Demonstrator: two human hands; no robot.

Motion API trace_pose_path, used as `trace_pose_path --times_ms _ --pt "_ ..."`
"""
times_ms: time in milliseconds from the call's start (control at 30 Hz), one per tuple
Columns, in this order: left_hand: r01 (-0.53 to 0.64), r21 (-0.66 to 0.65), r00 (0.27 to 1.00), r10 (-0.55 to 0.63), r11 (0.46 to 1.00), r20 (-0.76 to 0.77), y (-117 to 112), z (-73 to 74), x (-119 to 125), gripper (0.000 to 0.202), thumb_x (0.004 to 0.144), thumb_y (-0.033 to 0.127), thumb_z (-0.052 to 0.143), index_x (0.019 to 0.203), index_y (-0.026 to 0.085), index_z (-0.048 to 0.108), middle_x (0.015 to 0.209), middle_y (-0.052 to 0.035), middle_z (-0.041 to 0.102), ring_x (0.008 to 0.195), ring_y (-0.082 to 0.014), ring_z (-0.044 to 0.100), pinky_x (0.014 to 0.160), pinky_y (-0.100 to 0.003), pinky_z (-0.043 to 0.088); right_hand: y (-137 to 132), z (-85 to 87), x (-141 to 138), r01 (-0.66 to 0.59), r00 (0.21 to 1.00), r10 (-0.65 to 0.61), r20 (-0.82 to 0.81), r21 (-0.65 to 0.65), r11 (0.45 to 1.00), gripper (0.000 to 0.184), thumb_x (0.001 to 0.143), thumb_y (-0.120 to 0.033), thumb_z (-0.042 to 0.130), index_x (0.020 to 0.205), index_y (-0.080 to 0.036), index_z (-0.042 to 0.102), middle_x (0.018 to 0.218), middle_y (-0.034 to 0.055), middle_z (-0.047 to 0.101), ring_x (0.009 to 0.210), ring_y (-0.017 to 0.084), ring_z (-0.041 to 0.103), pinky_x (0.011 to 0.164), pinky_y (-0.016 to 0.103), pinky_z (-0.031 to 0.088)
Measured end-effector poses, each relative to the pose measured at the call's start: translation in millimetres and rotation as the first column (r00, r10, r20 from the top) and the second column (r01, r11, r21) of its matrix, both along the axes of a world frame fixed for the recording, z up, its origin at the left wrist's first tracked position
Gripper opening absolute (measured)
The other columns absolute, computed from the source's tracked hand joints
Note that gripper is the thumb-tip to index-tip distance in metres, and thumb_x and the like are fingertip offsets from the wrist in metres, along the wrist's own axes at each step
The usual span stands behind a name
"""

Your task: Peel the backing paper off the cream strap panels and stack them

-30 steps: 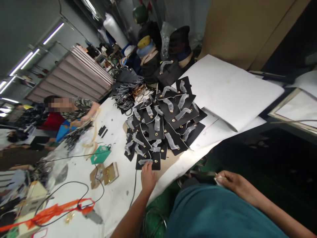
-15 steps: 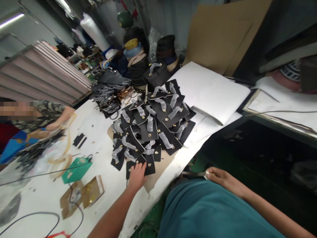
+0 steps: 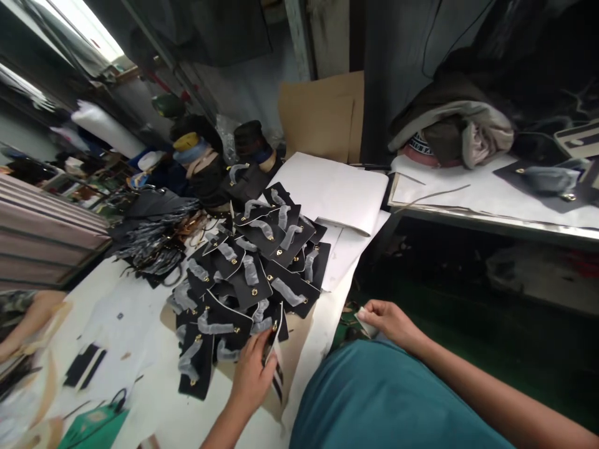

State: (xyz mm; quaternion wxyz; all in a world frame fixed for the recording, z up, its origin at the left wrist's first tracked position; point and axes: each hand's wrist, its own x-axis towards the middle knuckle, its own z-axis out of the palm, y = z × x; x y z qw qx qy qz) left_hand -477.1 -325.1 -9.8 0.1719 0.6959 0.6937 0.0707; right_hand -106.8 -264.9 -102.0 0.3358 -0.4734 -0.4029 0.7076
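My left hand [image 3: 251,376] grips a black leather piece [image 3: 272,337] by its near edge, tipped up on its side at the front of a pile of black pieces [image 3: 253,274] with gold studs and wrapped grey handles. The pile lies on a white-covered table [image 3: 135,324]. My right hand [image 3: 389,322] hovers off the table's edge above my teal-clad lap, its fingers pinching a small white piece [image 3: 361,315].
White sheets [image 3: 332,187] and cardboard [image 3: 322,115] lie behind the pile. Rolls of material [image 3: 196,149] stand at the back. A co-worker's arm [image 3: 28,318] rests at the left. A green bag [image 3: 93,427] sits near left. A second table [image 3: 491,206] holds bundled cloth.
The view has swung to the right. My left hand went from lying flat on the nearest black piece to gripping it and tipping it up. My right hand has kept its white piece.
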Motion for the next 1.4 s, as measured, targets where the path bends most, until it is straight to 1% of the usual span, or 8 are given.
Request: trace_pose_path --times_ms 167,367,533,700,867,1033,1167,1400 --pt "-0.122 -0.154 0.881 0.178 0.981 0.438 34.5 33.4 58.0 0.041 0.097 0.042 0.047 0.118 0.016 0.072 0.117 -0.0114 0.074 0.108 -0.0308 0.069 0.1 -0.041 0.052 15.3 41.6 -12.8 0.013 0.998 -0.019 0.053 0.115 0.993 0.049 0.08 -0.064 0.074 0.07 -0.019 0.057 0.06 -0.0042 0.052 0.055 0.011 0.04 0.053 0.025 0.029" --pt "0.07 -0.159 0.653 0.076 0.985 0.753 55.0 50.4 111.9 0.043 0.09 0.023 0.055 0.132 0.02 0.066 0.129 -0.0064 0.071 0.118 -0.0273 0.065 0.109 -0.039 0.047 23.0 84.0 -26.9 -0.074 0.996 0.058 0.072 0.246 0.966 0.046 0.083 -0.062 0.073 0.072 -0.019 0.059 0.066 -0.003 0.052 0.061 0.013 0.043 0.057 0.025 0.034" --pt "0.176 -0.132 0.613 -0.004 0.976 0.79 62.3 58.3 120.8 0.043 0.087 0.017 0.054 0.127 0.02 0.071 0.123 -0.0052 0.073 0.118 -0.0279 0.064 0.11 -0.042 0.046 28.8 99.9 -36.9 -0.102 0.993 0.08 0.087 0.292 0.951 0.045 0.082 -0.059 0.075 0.069 -0.019 0.057 0.064 -0.0041 0.047 0.06 0.012 0.039 0.055 0.024 0.03" --pt "0.214 -0.104 0.596 -0.045 0.971 0.802 67.4 71.8 130.9 0.05 0.085 0.014 0.058 0.134 0.019 0.066 0.12 -0.0054 0.073 0.109 -0.0243 0.067 0.106 -0.039 0.05 35.8 104.2 -47.6 -0.044 0.983 -0.024 0.183 0.357 0.933 0.047 0.081 -0.057 0.076 0.062 -0.02 0.055 0.06 -0.0035 0.046 0.058 0.012 0.038 0.054 0.025 0.029" --pt "0.056 -0.116 0.509 0.071 0.992 0.858 76.9 69.8 145.0 0.038 0.089 0.036 0.071 0.121 0.015 0.07 0.114 -0.0101 0.076 0.106 -0.0259 0.07 0.097 -0.038 0.055 38.4 104.9 -54.6 -0.047 0.961 -0.064 0.27 0.386 0.921 0.036 0.087 -0.046 0.068 0.065 -0.02 0.057 0.062 -0.0033 0.049 0.061 0.013 0.042 0.055 0.025 0.033" --pt "-0.012 -0.101 0.483 0.094 0.995 0.871 84.7 61.7 145.1 0.036 0.085 0.04 0.077 0.11 0.015 0.075 0.108 -0.0093 0.078 0.102 -0.0255 0.072 0.093 -0.035 0.057 39.1 113.7 -48.0 -0.134 0.963 0.029 0.269 0.38 0.915 0.034 0.09 -0.049 0.065 0.073 -0.021 0.056 0.063 -0.0051 0.045 0.059 0.012 0.039 0.053 0.024 0.031" --pt "-0.049 -0.088 0.498 0.101 0.995 0.862 87.4 60.5 140.5 0.033 0.087 0.04 0.074 0.109 0.016 0.076 0.108 -0.0086 0.079 0.102 -0.0256 0.072 0.093 -0.035 0.056 39.0 122.4 -42.9 -0.224 0.962 0.146 0.231 0.364 0.904 0.03 0.093 -0.05 0.062 0.085 -0.021 0.061 0.066 -0.0043 0.048 0.059 0.012 0.041 0.052 0.024 0.032" --pt "-0.217 -0.036 0.632 0.169 0.976 0.757 73.7 62.3 153.2 0.024 0.086 0.038 0.069 0.082 0.016 0.076 0.079 -0.004 0.075 0.072 -0.0192 0.066 0.068 -0.027 0.052 28.1 116.5 -50.2 -0.264 0.885 -0.013 0.466 0.524 0.81 0.035 0.094 -0.05 0.058 0.072 -0.024 0.054 0.066 0.0015 0.057 0.061 0.018 0.051 0.057 0.028 0.039"
